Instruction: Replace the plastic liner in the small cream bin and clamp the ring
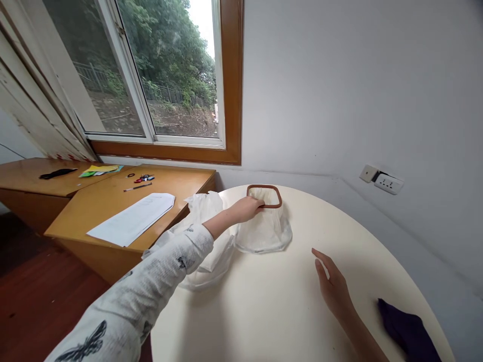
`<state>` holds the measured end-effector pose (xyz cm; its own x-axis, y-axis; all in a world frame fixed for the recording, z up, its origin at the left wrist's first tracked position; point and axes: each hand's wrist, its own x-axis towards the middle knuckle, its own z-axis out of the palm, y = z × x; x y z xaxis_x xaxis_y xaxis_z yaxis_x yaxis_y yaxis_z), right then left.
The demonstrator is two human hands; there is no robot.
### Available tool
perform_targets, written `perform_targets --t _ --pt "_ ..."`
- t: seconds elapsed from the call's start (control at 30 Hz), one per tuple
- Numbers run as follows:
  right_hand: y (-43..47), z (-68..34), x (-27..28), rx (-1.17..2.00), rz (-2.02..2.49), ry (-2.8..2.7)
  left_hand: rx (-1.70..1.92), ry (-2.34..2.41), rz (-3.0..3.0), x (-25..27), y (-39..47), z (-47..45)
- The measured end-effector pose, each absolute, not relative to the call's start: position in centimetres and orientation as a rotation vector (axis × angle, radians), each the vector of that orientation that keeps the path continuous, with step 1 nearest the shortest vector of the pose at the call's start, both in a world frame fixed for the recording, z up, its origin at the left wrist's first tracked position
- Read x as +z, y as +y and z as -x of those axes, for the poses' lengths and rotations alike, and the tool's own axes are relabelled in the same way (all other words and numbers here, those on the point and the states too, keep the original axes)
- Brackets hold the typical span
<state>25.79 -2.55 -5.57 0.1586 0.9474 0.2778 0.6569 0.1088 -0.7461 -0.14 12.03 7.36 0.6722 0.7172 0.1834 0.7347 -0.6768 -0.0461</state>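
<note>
My left hand (249,208) reaches across the round table, its fingers closed over the near left edge of a brown rounded-square rim (279,197). The rim sits on top of what looks like a small waste bin, draped in a translucent white plastic bag (262,234) that spreads onto the table around it. More white plastic film (206,203) lies crumpled to the left, partly hidden behind my left forearm. My right hand (332,281) is over the table to the right, thumb and fingers apart, holding nothing. A dark purple cloth (407,329) lies to its right.
The cream round table (256,306) stands against a white wall with a socket (388,184). At left, a wooden desk (188,183) carries white papers (132,218), a pen (138,187), scissors (144,178), coloured paper (100,170) and a black item (58,173).
</note>
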Motion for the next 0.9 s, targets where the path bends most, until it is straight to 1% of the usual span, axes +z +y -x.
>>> perform_targets --t 0.3,0.6,0.9 --pt "-2.3 -25.9 -6.3 0.447 1.632 -1.608 -0.167 -1.356 2.670 7.7 16.2 1.3" --pt "-2.3 -25.6 -6.3 0.482 1.632 -1.640 -0.145 -1.422 2.636 7.9 16.9 4.4" --pt "-2.1 -25.7 -6.5 0.503 1.648 -1.636 -0.194 -1.424 2.657 8.0 17.3 4.5"
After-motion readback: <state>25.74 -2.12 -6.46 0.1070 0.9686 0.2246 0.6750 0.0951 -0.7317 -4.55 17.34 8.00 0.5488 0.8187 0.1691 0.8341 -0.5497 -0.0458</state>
